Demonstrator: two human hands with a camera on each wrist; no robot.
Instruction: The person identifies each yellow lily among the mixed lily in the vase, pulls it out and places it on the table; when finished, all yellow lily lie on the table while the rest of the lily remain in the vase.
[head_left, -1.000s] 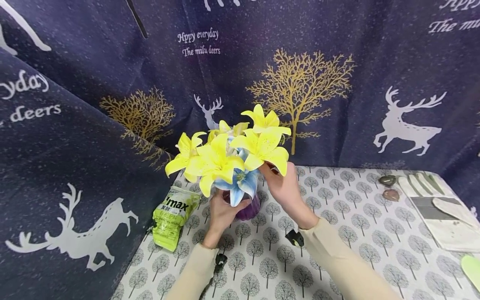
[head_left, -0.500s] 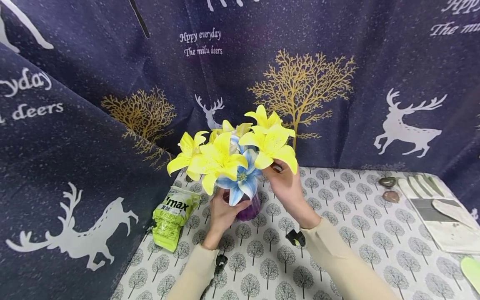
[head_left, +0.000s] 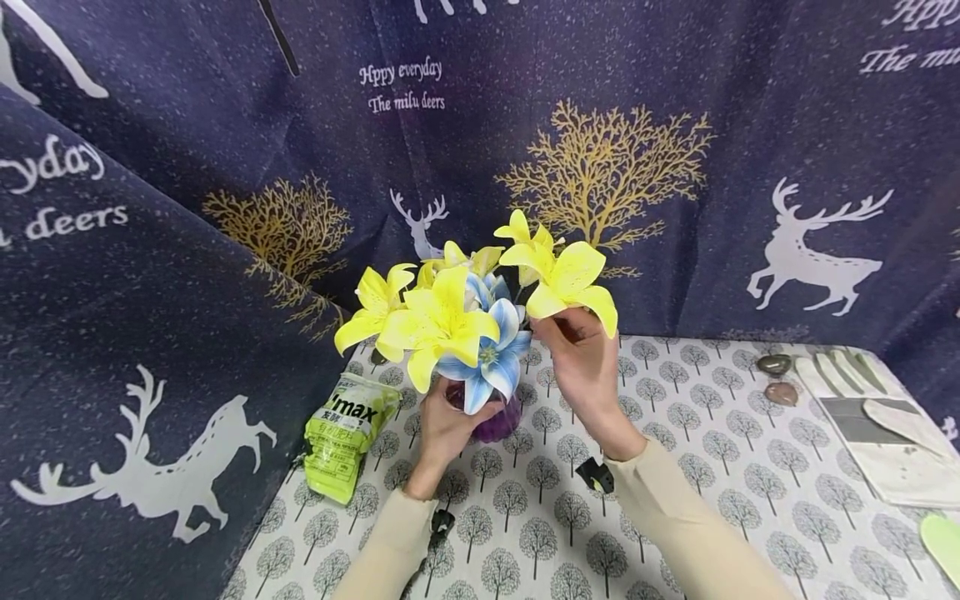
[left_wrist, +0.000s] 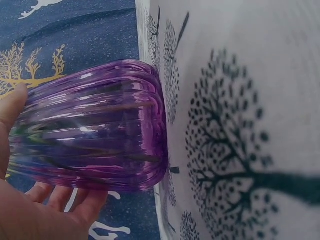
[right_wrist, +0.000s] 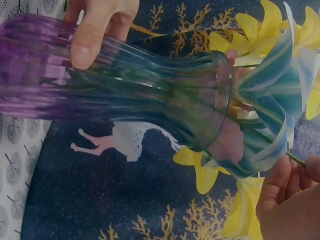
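A ribbed glass vase (right_wrist: 140, 85), purple at its base and bluish toward the neck, stands on the tablecloth. My left hand (head_left: 444, 425) grips its side, thumb and fingers on opposite sides in the left wrist view. Yellow lilies (head_left: 435, 321) and blue-white lilies (head_left: 487, 358) rise from the mouth, and stems show through the glass. Above and right of the vase, my right hand (head_left: 588, 375) pinches a thin green stem (right_wrist: 296, 159) just below a yellow lily (head_left: 567, 282). In the head view the blooms hide most of the vase and the right fingertips.
A green-and-white bag (head_left: 345, 437) lies left of the vase. At the right are a dark stone (head_left: 775, 362), a brownish stone (head_left: 782, 391), white-and-grey gloves (head_left: 877, 425) and a light green object (head_left: 943, 542) cut off by the edge. A dark deer-print curtain (head_left: 637, 67) hangs behind.
My right hand has moved slightly right, and the yellow blooms above it have shifted right and spread away from the bunch. The left hand keeps its grip on the vase.
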